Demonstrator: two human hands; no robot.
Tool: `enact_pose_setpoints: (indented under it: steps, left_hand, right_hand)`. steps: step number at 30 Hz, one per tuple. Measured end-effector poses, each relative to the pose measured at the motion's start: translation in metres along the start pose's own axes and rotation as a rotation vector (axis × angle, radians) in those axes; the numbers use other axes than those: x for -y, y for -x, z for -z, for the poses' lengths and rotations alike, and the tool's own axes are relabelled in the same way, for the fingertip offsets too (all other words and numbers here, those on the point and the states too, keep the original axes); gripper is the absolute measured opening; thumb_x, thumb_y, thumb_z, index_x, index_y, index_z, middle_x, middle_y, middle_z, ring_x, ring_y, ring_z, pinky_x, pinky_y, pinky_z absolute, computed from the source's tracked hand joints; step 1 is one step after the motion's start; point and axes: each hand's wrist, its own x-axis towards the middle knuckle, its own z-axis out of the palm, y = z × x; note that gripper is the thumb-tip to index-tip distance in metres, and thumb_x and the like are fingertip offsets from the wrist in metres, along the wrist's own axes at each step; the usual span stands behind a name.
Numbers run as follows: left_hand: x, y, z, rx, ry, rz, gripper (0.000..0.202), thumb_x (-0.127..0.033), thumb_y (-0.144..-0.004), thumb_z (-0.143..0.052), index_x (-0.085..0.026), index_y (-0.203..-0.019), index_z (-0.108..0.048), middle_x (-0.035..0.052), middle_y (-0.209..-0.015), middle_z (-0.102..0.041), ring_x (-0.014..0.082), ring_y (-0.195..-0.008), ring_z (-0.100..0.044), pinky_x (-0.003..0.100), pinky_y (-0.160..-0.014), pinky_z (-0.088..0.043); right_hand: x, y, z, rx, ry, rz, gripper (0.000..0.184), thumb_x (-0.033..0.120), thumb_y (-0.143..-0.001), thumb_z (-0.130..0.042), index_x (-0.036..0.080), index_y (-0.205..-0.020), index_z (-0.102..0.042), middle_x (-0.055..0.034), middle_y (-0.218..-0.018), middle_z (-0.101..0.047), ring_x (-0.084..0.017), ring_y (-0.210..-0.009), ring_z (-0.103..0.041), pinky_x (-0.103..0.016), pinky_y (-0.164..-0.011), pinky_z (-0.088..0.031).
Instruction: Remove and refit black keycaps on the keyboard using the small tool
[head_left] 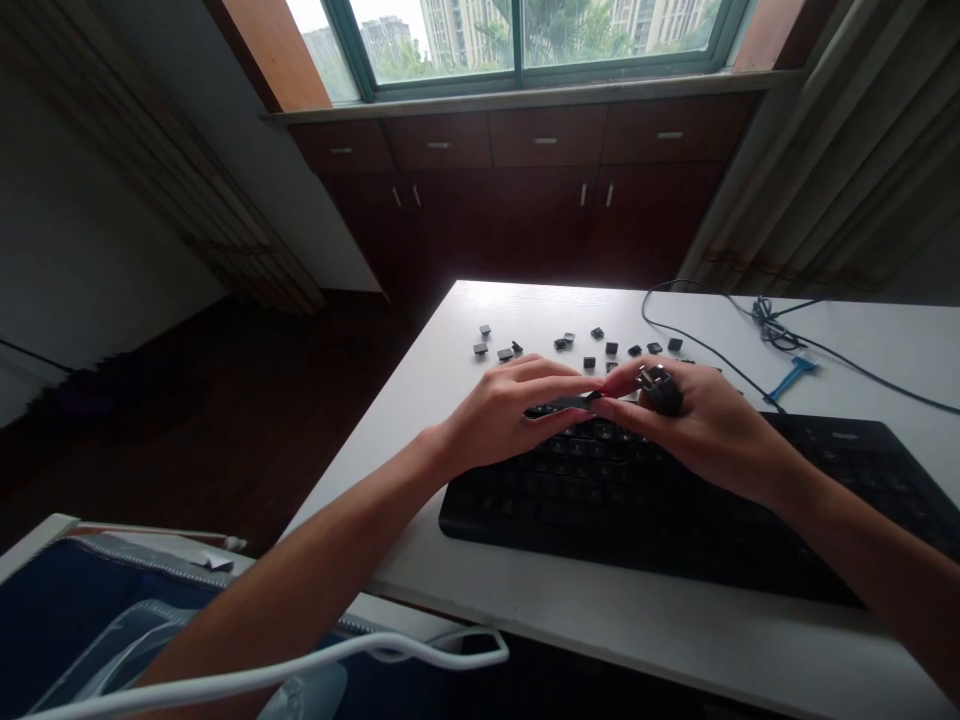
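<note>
Overhead, with twelve o'clock straight ahead and the hands at the dial's centre, both hands meet above a black keyboard (585,520) on a white table (420,400). The left hand (510,405) comes in from eight o'clock, palm turned down; its grip appears closed on a thin dark piece (577,401), forefinger above and thumb below. Reaching in from four o'clock, the right hand (712,415) brings its thumb and fingertips to the same piece, at that piece's three o'clock end. Its grip also carries a black pronged piece (661,392), lodged between thumb and forefinger with the metal prongs pointing to about ten o'clock. The light is poor, so exactly what the thin dark piece is I cannot tell.

Under the hands, the keyboard runs from eight o'clock round past three. Loose dark keycaps (481,349) lie scattered from ten to two o'clock, some tipped over. A bundled black cable (765,325) sits at two o'clock, and a blue tool (791,377) with a wide head lies just short of three, near the keyboard's far edge. At twelve, well beyond the table, a reddish-brown cabinet (450,230) stands beneath a window (517,40). An open blue bag (45,610) shows at eight.
</note>
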Motion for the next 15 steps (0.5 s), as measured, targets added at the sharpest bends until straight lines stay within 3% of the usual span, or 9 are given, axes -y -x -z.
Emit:
enact_pose_setpoints:
  steps: [3, 7, 15]
  left_hand:
    - [-0.0015, -0.0003, -0.0006, 0.008, 0.050, 0.009, 0.031, -0.023, -0.092, -0.070, -0.024, -0.123, -0.068, 0.0067, -0.111, -0.075, 0.0161, -0.099, -0.070, 0.033, -0.088, -0.060]
    - [-0.0018, -0.0001, -0.0012, -0.037, 0.046, 0.043, 0.023, -0.022, -0.091, -0.071, -0.021, -0.114, -0.072, 0.0060, -0.104, -0.077, 0.0151, -0.095, -0.071, 0.030, -0.086, -0.061]
    - [-0.0037, -0.0020, -0.0033, -0.079, -0.004, 0.021, 0.015, -0.028, -0.090, -0.073, -0.021, -0.103, -0.071, 0.0042, -0.096, -0.077, 0.0153, -0.090, -0.071, 0.031, -0.082, -0.061]
  right_hand:
    - [-0.0023, 0.0012, 0.0004, 0.002, -0.017, 0.023, 0.034, 0.053, -0.082, -0.073, 0.022, -0.097, -0.075, -0.0040, -0.085, -0.076, -0.020, -0.076, -0.069, -0.031, -0.069, -0.055]
    - [-0.0019, 0.0040, -0.0007, 0.023, -0.025, 0.022, 0.033, 0.053, -0.086, -0.069, 0.025, -0.103, -0.075, -0.0039, -0.094, -0.077, -0.022, -0.085, -0.071, -0.031, -0.071, -0.055]
    - [0.0004, 0.0066, -0.0033, -0.001, 0.052, 0.041, 0.032, 0.053, -0.088, -0.066, 0.026, -0.104, -0.074, -0.0025, -0.093, -0.077, -0.020, -0.083, -0.070, -0.029, -0.069, -0.055]
